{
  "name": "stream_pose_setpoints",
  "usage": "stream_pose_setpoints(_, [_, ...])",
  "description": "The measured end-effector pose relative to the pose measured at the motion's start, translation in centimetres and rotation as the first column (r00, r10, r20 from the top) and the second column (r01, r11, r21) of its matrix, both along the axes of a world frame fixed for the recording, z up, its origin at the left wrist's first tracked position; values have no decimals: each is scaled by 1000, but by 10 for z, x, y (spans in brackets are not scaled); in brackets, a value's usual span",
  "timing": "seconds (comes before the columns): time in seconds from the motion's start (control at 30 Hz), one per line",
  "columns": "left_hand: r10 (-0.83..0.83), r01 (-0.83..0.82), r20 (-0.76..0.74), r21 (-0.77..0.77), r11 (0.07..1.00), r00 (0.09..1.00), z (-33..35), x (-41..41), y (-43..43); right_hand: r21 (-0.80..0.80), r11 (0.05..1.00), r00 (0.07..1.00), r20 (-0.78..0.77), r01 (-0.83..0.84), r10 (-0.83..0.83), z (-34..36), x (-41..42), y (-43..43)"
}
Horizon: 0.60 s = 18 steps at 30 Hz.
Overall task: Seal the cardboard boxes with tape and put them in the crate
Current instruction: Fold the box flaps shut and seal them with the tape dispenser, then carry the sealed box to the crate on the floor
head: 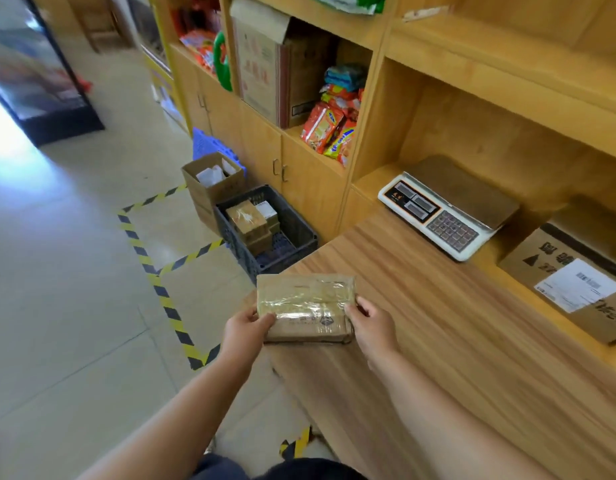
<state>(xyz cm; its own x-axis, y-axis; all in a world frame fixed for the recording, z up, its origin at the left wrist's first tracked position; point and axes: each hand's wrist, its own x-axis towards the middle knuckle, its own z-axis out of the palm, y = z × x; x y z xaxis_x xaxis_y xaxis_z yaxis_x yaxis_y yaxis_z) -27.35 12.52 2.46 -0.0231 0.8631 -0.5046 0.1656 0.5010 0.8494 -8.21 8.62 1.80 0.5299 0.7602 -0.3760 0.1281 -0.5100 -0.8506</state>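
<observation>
On the floor to my left an open carton point(209, 197) stands with white packets showing in its mouth. It touches the back corner of the dark crate point(238, 245). In the crate, small brown boxes point(247, 219) are stacked against the far left side, one of them white on top, and the crate's grid bottom shows beside them. Nearer me, I hold the box point(304, 306) at the counter's left end, short of the crate. My left hand point(245, 329) grips its left end with the thumb on top, and my right hand point(370, 327) grips its right end the same way. Clear tape shines across the box's top; I cannot tell whether the box rests on the wood or hangs just above it. At far right a bigger carton point(528, 265) with a white label lies in a cubby. The floor point(74, 306) is pale tile marked with yellow-and-black tape point(168, 299). The counter point(472, 358) is striped wood, with a scale point(441, 216) at its far end. Behind them stand wooden shelves point(472, 64) holding a tall carton and bright snack packets point(334, 129).
</observation>
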Motion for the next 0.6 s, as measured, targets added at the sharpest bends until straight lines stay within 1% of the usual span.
stream_pose_setpoints(0.1, [40, -40, 1, -4, 999, 999, -3, -44, 34, -6, 997, 996, 49, -76, 76, 2, -43, 37])
stream_pose_setpoints(0.23, [58, -58, 6, 0, 998, 998, -4, -109, 86, -34, 993, 989, 90, -117, 120, 2, -107, 89])
stream_pose_setpoints(0.33, [49, -49, 26, 4, 999, 998, -5, -156, 127, -41, 990, 988, 76, -133, 136, 1, -155, 133])
stream_pose_setpoints(0.43, [44, -44, 28, -3, 999, 999, -8, -200, 168, -15, 988, 986, 67, -154, 155, -4, -199, 176])
stream_pose_setpoints(0.6, [48, -48, 31, 2, 999, 998, -12, -241, 221, -31, 983, 981, 70, -179, 181, -12, -242, 225])
